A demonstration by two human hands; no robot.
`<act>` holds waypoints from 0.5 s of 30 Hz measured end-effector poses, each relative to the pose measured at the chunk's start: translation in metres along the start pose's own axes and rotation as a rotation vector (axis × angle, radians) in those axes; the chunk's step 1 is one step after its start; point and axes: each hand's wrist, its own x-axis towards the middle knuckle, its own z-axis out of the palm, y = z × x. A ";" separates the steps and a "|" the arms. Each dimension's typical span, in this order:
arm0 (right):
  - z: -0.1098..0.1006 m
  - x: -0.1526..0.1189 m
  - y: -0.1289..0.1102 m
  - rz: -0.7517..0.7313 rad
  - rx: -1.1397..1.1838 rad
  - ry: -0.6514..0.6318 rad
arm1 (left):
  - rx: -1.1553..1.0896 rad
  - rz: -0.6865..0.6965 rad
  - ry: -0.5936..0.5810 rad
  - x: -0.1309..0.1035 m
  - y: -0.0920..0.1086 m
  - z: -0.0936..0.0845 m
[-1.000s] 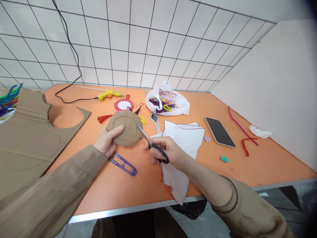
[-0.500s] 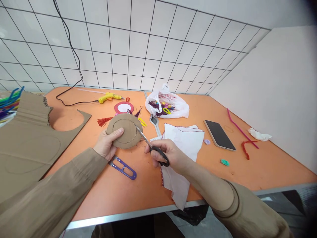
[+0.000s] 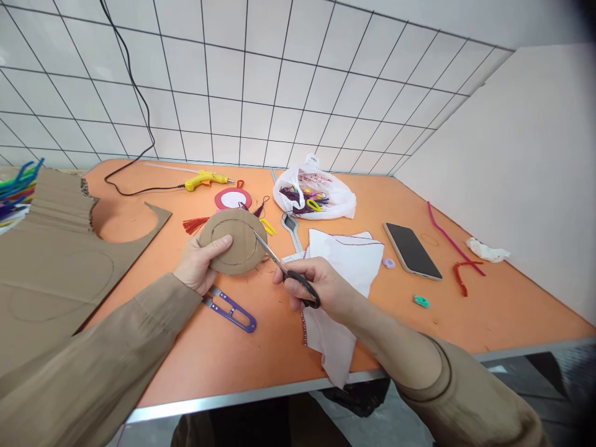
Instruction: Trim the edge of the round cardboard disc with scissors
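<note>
My left hand (image 3: 202, 261) grips a round cardboard disc (image 3: 237, 248) by its left edge, thumb on top. A smaller circle is drawn inside the disc's rim. In my right hand (image 3: 316, 282) are scissors (image 3: 279, 264) with black handles, their blades pointing up and left. The blade tips lie at the drawn line on the disc's right side; whether they pierce the cardboard I cannot tell. Purple thread snips (image 3: 233, 311) lie on the table just below the disc. Beneath my right hand is a white cloth (image 3: 342, 261) with dark red stitched edging.
A yellow glue gun (image 3: 205, 180) with a black cord lies at the back, near a red-rimmed round piece (image 3: 233, 198). A white plastic bag (image 3: 338, 197) holds craft bits. Cut cardboard (image 3: 51, 267) covers the left. On the right are a phone (image 3: 412, 250) and pipe cleaners (image 3: 451, 239).
The view has shifted very slightly. Both hands keep their hold, and the scissors stay at nearly the same spot on the disc.
</note>
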 end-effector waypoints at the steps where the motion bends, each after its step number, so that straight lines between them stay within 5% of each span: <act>1: 0.000 0.000 -0.001 0.004 0.002 -0.001 | 0.002 0.001 0.004 0.000 0.001 0.000; 15: -0.006 -0.003 0.005 -0.090 0.019 -0.145 | -0.010 0.047 0.047 0.008 0.006 -0.008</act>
